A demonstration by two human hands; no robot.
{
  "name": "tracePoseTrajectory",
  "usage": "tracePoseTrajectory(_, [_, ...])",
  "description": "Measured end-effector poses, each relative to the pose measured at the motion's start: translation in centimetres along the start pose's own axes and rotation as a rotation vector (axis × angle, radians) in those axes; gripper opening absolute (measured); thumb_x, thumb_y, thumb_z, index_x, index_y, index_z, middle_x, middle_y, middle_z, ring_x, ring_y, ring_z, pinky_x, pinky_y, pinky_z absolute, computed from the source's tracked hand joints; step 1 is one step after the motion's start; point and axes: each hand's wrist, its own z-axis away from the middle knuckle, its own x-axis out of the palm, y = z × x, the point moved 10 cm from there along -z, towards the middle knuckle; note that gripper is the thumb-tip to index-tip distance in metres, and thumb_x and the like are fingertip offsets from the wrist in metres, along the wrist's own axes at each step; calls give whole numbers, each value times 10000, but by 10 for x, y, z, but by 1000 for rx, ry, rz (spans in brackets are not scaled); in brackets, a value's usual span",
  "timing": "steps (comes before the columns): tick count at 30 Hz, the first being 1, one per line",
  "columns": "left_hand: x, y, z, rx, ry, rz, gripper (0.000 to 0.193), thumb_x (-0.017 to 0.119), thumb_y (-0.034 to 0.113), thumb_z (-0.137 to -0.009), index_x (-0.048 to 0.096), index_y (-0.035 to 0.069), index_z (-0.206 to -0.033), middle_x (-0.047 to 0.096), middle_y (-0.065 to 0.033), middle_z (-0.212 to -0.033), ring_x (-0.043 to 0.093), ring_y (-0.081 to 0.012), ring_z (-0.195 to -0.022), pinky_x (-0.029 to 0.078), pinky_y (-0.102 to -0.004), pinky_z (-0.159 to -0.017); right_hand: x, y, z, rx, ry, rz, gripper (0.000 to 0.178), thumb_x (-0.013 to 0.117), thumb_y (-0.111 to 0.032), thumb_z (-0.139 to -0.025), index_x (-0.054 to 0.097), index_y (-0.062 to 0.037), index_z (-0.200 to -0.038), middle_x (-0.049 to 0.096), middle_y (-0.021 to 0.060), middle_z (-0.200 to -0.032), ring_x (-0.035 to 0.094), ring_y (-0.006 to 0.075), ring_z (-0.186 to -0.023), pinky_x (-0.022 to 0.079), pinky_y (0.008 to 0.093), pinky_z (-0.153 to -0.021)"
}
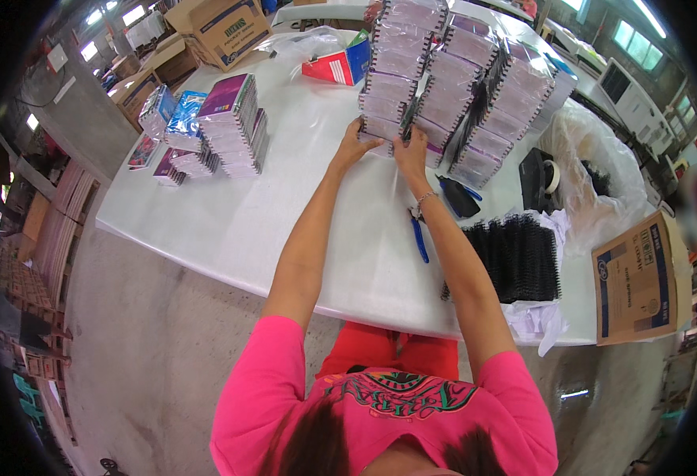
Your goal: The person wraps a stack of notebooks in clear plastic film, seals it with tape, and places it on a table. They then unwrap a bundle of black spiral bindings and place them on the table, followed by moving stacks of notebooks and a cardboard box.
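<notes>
A tall stack of spiral-bound notebooks [390, 86] stands at the far middle of the white table, pale page edges facing me and black coils along the sides. My left hand [355, 146] is closed on the left side of its lowest part. On the right side of the same stack, my right hand [412, 151] grips near the bottom, its fingers partly hidden between this stack and its neighbour. Two more tall notebook stacks, a middle one [448, 91] and a right one [503, 111], rise close beside it.
Shorter notebook piles [229, 123] sit at the left. Blue-handled pliers [419, 236], a black tool [460, 198], a tape dispenser [534, 178] and bundled black coils [515, 258] lie to the right. A cardboard box [638, 282] stands at the right edge, a plastic bag [594, 166] behind it.
</notes>
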Motion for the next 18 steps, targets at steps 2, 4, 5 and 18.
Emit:
tracePoseTrajectory(2, [13, 11, -6, 2, -38, 9, 1017, 853, 403, -688, 332, -64, -1426, 384, -228, -1425, 398, -311, -1324, 335, -376, -1103, 8, 15, -8, 93, -86, -73, 703, 678, -265, -836, 380, 60, -1384, 441, 283, -1293, 425, 422, -1233, 343, 446, -1062])
tracePoseTrajectory(4, [13, 6, -3, -9, -84, 63, 1006, 833, 420, -713, 318, -60, -1433, 391, -225, -1416, 392, -315, -1325, 328, -383, -1106, 12, 0, 1, 72, -53, -50, 745, 697, -293, -821, 373, 60, -1391, 442, 274, -1296, 419, 415, -1238, 342, 442, -1064])
tracePoseTrajectory(5, [8, 1, 0, -25, -62, 80, 1002, 822, 431, -724, 312, -61, -1433, 399, -221, -1406, 398, -312, -1317, 330, -382, -1102, 13, -9, 7, 63, -41, -40, 766, 707, -307, -813, 369, 60, -1394, 443, 269, -1297, 417, 411, -1241, 342, 440, -1065])
tracePoseTrajectory(18, [3, 3, 12, -13, 98, 303, 704, 670, 403, -894, 357, -4, -1376, 461, -163, -1327, 450, -241, -1213, 370, -352, -1028, 23, 8, 9, 117, -130, -237, 797, 733, -223, -799, 343, -44, -1470, 446, 169, -1309, 446, 295, -1230, 366, 368, -1045])
